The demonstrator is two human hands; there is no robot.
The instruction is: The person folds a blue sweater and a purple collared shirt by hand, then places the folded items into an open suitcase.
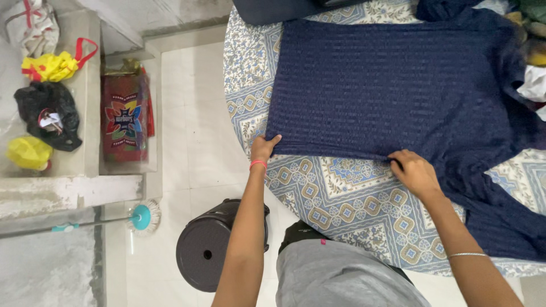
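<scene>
Sweater: a dark blue ribbed sweater (392, 85) lies spread flat on the patterned surface (341, 199), directly ahead of both hands.
Long axis: its near hem runs left to right between the hands; a sleeve trails off to the right.
Left hand: the left hand (264, 149) pinches the hem's left corner.
Right hand: the right hand (414, 170) grips the hem further right.
Room: bare surface lies between hem and body; the surface's curved edge is just left of the left hand, with a dark stool (207, 250) on the floor below.

Home, patterned bedsheet (341, 193), mop (142, 217), tiled floor (187, 142)
</scene>
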